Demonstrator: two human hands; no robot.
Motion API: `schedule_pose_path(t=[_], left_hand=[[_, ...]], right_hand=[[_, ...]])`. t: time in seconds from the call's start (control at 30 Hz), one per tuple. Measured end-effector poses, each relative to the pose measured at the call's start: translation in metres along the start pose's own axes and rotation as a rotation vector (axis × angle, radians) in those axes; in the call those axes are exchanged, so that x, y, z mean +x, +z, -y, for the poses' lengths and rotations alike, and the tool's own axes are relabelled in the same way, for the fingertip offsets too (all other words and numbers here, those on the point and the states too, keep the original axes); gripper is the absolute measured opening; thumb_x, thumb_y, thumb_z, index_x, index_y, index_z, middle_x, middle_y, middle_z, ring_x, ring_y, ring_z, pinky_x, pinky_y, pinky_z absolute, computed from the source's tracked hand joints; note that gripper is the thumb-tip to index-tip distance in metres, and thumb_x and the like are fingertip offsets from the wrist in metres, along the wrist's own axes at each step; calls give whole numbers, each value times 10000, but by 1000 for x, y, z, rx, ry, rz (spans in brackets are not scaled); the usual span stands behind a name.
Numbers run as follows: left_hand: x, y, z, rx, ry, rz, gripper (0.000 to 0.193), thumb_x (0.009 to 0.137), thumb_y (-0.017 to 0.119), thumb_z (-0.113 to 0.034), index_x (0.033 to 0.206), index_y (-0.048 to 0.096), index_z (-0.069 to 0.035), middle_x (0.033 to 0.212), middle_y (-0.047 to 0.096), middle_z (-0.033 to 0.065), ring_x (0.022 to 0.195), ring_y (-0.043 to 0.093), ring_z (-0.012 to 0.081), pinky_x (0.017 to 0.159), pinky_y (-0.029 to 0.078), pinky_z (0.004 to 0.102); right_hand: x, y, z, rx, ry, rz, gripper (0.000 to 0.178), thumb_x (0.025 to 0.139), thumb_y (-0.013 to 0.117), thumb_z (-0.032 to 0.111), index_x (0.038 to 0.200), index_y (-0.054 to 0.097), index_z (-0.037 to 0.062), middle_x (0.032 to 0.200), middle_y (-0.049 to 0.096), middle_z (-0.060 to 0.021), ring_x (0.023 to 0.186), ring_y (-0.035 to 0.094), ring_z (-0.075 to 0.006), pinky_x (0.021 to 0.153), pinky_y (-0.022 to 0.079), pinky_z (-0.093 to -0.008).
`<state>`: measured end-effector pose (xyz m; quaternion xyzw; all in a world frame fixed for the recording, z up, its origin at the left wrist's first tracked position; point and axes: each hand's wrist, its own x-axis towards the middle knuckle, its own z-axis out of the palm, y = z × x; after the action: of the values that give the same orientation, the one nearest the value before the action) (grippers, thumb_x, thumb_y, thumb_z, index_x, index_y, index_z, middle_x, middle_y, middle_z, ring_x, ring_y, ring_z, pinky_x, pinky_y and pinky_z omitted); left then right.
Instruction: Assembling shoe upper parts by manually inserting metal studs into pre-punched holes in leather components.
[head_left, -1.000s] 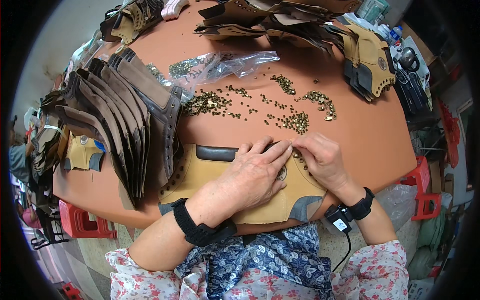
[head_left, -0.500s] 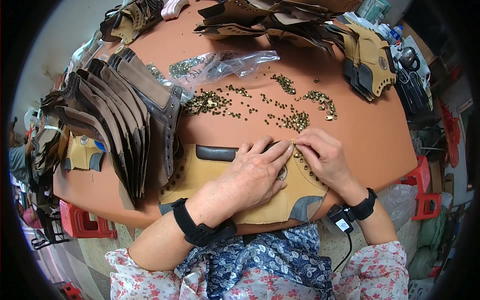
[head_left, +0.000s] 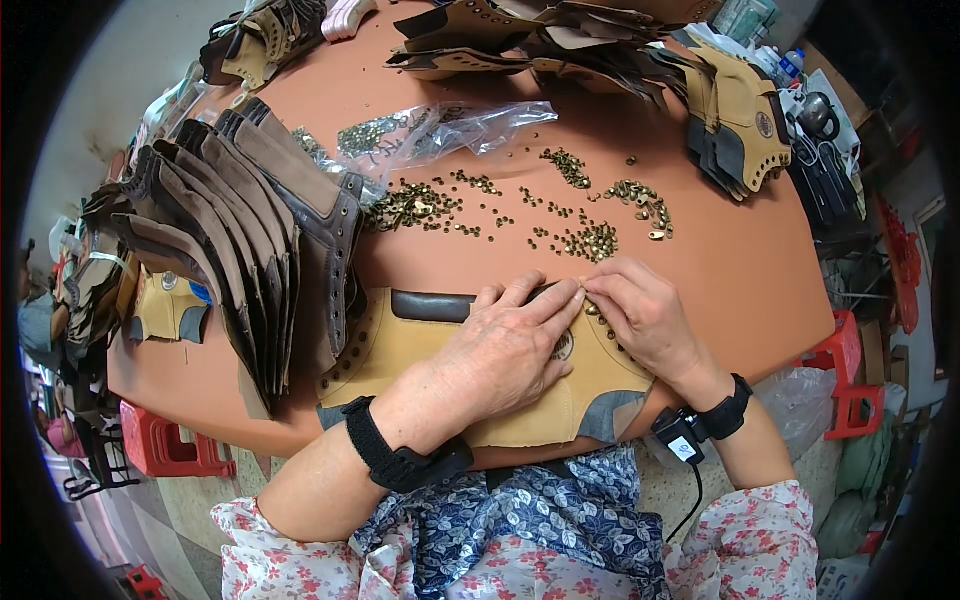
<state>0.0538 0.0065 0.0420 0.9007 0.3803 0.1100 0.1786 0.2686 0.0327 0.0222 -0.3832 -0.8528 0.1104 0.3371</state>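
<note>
Clock ref.: tan leather panel w/ dark-grey corner patches (head_left: 530, 415) = center, 12 = away from me. Panel lies on the orange-brown tabletop (head_left: 720, 290) at the near edge, directly in front of me.

1. L hand (head_left: 508, 345): palm down on panel, fingers extended toward 1 o'clock, laid over it, not clenched. It covers part of the dark-brown padded strip (head_left: 430, 306) along the 12 o'clock edge & part of the round dark emblem (head_left: 564, 347).

2. R hand (head_left: 645, 315): thumb & fingertips bunched at panel's upper corner, approx. 2 o'clock, just beside L fingertips. Can't tell whether they grip a small part or the panel edge.

3. Panel hardware: dark metal eyelets (head_left: 607, 328) run along the curved edge below R fingertips; a similar row sits on the opp. curved edge, approx. 9–10 o'clock.

4. Surrounding pts: loose brass-colored eyelets (head_left: 592, 243) heaped at 1 o'clock, near R hand; addl. heap at 11. Clear plastic bag w/ small metal parts (head_left: 470, 132) at 12. Fanned stack of brown leather uppers (head_left: 250, 240) at 10, standing partly over panel's L end. Stacked tan-and-black leather pieces (head_left: 745, 125) at approx. 1:30.

5. Wrists: black strap ea. side; R strap carries a black box w/ cable (head_left: 678, 436).
</note>
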Motion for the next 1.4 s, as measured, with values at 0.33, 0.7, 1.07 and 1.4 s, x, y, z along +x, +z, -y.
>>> schedule_pose_path(t=[0.33,0.7,1.07,1.4], left_hand=[[0,1,1,5,2,-2,684,833,711,-263,1411,465,6,1427,454,125,1309,422,320,1036,391,476],[-1,0,0,-1,6,-2,666,822,717,-252,1391,483,4,1429,453,126,1312,420,324,1036,389,472],[1,-3,-2,14,-8,17,668,821,721,-279,1390,492,-14,1438,455,111,1295,435,317,1027,391,481],[0,-1,0,30,-3,16,666,844,697,-281,1412,469,-18,1442,452,113,1311,427,324,1032,384,494]], right_hand=[[-5,0,0,108,113,-60,75,843,665,-17,917,653,-14,952,650,-133,842,663,-304,735,544,-365],[2,-1,-3,109,68,25,86,844,671,0,920,632,-12,954,640,-151,865,641,-342,750,524,-396],[10,-7,-5,138,129,143,84,843,638,27,883,571,-5,891,587,-156,880,599,-364,761,503,-430],[15,-10,-8,155,157,200,80,867,616,49,892,570,-12,897,593,-162,856,607,-354,747,495,-415]])
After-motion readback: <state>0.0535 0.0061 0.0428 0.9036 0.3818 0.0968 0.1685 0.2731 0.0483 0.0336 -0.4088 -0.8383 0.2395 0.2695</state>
